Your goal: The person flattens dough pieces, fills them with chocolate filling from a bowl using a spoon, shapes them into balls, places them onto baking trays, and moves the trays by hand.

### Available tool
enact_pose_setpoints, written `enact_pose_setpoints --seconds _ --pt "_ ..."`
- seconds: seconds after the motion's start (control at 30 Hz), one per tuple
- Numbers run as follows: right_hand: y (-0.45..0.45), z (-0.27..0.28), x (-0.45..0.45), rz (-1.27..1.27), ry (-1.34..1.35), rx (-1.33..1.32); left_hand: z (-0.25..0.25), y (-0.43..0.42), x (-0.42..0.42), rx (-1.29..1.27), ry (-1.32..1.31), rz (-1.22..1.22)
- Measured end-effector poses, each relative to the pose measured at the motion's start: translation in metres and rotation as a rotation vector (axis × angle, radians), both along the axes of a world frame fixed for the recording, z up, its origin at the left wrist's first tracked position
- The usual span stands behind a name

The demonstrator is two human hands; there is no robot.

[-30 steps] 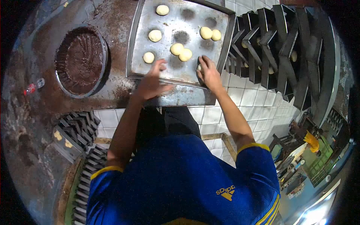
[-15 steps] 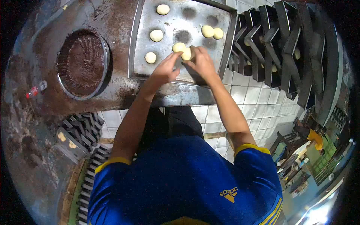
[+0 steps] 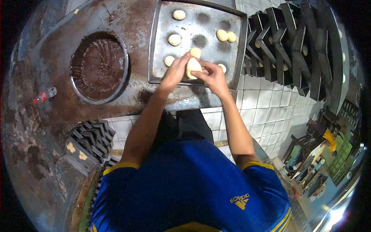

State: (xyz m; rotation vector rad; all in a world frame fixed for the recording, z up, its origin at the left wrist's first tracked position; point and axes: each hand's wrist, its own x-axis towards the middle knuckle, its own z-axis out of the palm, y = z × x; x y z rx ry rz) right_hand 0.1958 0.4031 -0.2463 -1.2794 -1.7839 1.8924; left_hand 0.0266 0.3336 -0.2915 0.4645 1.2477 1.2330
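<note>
A pale piece of dough [image 3: 193,68] is between my two hands over the near part of the metal tray [image 3: 154,50], its shape stretched lengthwise. My left hand [image 3: 176,73] presses its fingers against the dough from the left. From the right, my right hand [image 3: 215,80] pinches the lower side with thumb and fingers. Just beyond the fingertips sits a round dough ball [image 3: 195,52]. Another dough ball [image 3: 222,68] shows partly beside my right fingers. Along the tray's left side, a dough ball [image 3: 169,61] lies close to my left hand.
Farther up the tray are more dough balls [image 3: 174,40] and a touching pair [image 3: 222,35]. A round pan [image 3: 126,69] coated with dark brown paste stands left, near a small plastic bottle [image 3: 45,95]. Stacked dark trays [image 3: 301,50] rise on the right. A person in yellow [image 3: 329,139] is far off.
My hands have closed around one dough piece and drawn it nearer to me, apart from the ball it was beside. The camera view has shifted, so the tray appears farther right.
</note>
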Motion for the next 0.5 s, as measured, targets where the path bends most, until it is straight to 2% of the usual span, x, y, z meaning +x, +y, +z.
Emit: enact_pose_setpoints --seconds 0.03,0.07,0.1,0.13,0.17,0.2,0.23,0.3,0.33,0.37,0.47,0.5 --pt "-0.012 0.006 -0.009 -0.002 0.003 0.008 0.015 -0.006 -0.003 -0.06 0.009 -0.03" --pt "-0.024 0.012 -0.02 -0.025 -0.012 0.051 0.013 -0.013 -0.001 0.012 0.226 0.095" --pt "-0.036 0.018 -0.034 -0.044 -0.024 0.097 0.023 -0.018 -0.009 0.021 0.232 0.101" --pt "-0.051 0.026 -0.051 -0.122 0.133 0.043 0.033 -0.025 -0.019 0.021 0.278 0.197" --pt "-0.058 0.032 -0.065 -0.111 0.142 0.052 0.043 -0.031 -0.029 0.022 0.323 0.296" --pt "-0.064 0.038 -0.079 -0.125 0.269 0.088 0.07 -0.037 -0.036 0.101 0.365 0.422" --pt "-0.074 0.051 -0.093 -0.142 0.392 0.117 0.086 -0.046 -0.048 0.105 0.369 0.43" --pt "-0.094 0.07 -0.13 -0.21 0.385 0.117 0.106 -0.064 -0.071 0.2 0.615 0.452" --pt "-0.103 0.074 -0.148 -0.269 0.366 0.166 0.105 -0.073 -0.081 0.2 0.634 0.447" --pt "-0.111 0.08 -0.163 -0.329 0.346 0.216 0.109 -0.083 -0.092 0.209 0.634 0.451" --pt "-0.127 0.107 -0.197 -0.36 0.377 0.194 0.147 -0.11 -0.12 0.186 0.074 0.585" --pt "-0.131 0.113 -0.204 -0.367 0.396 0.162 0.155 -0.122 -0.135 0.259 0.029 0.471"
